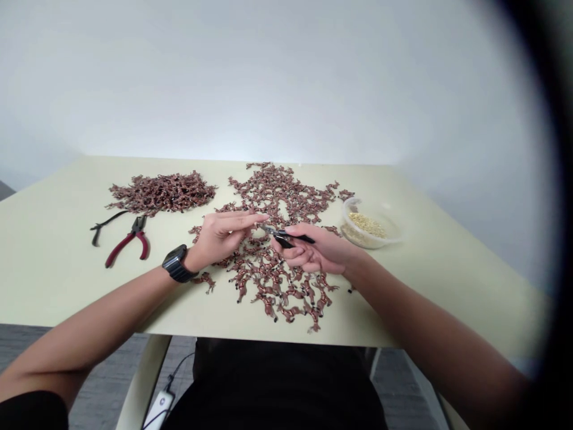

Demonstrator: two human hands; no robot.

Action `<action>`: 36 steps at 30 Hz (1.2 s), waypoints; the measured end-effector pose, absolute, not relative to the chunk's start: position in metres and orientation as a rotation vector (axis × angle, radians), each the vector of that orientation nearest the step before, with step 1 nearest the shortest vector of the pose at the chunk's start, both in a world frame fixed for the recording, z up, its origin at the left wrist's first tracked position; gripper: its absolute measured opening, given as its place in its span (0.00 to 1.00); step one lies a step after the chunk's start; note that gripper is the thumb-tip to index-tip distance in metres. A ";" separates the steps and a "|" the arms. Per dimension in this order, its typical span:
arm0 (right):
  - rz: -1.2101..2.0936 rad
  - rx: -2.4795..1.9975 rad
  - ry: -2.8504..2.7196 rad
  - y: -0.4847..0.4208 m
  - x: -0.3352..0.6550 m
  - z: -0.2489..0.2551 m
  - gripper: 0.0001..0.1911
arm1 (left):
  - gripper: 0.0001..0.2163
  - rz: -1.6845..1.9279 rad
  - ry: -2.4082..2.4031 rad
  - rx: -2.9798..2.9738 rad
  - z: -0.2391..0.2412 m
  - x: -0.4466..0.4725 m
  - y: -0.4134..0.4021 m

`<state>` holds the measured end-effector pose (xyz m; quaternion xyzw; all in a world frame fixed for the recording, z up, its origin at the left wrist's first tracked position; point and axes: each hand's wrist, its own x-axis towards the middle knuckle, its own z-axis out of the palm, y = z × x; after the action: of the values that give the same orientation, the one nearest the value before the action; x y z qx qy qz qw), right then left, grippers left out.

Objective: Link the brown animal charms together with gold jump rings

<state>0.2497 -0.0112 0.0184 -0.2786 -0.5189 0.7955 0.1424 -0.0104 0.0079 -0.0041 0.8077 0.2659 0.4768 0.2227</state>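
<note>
My right hand (pixel 316 248) is wrapped round black-handled pliers (pixel 283 237), whose metal jaws point left. Close to the jaw tips is my left hand (pixel 226 233), thumb and fingertips drawn together in a pinch. Whatever sits between those fingertips is too small to make out. A dark watch (pixel 178 263) is on the left wrist. Under and around both hands lie many small brown animal-shaped figures (pixel 268 298), looking like deer, spread loosely over the table. The hands hide part of them.
A heap of similar brown figures (pixel 163 192) lies at the back left of the pale table (pixel 58 263). Red-handled pliers (pixel 129 240) and a thin black tool (pixel 107 226) rest before it. To the right stands a clear bowl (pixel 394 234) containing small gold pieces (pixel 366 224).
</note>
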 end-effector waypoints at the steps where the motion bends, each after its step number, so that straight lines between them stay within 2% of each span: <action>1: 2.174 -0.839 -1.562 -0.011 0.249 0.017 0.19 | 0.13 1.291 0.761 2.109 -0.004 -0.009 0.007; 6: 1.024 -1.103 -2.003 -0.017 0.244 0.010 0.15 | 0.14 1.030 0.699 1.395 -0.004 0.000 0.003; 8: 0.731 -1.138 -2.090 -0.019 0.242 0.009 0.14 | 0.13 0.981 0.666 1.250 -0.004 0.002 0.002; 10: 0.594 -1.143 -2.147 -0.020 0.240 0.009 0.13 | 0.12 0.953 0.650 1.187 -0.004 0.003 0.000; 27: 0.307 -1.092 -2.268 -0.019 0.240 0.000 0.16 | 0.15 0.935 0.629 1.121 -0.004 0.006 -0.005; 36: 0.362 -1.048 -2.242 -0.021 0.237 0.000 0.15 | 0.19 0.917 0.651 1.120 -0.003 0.006 -0.009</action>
<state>0.2373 -0.0213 0.0002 -0.3976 -0.8509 0.1373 0.3148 0.0062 -0.0092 -0.0026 0.5030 0.2923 0.4119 0.7013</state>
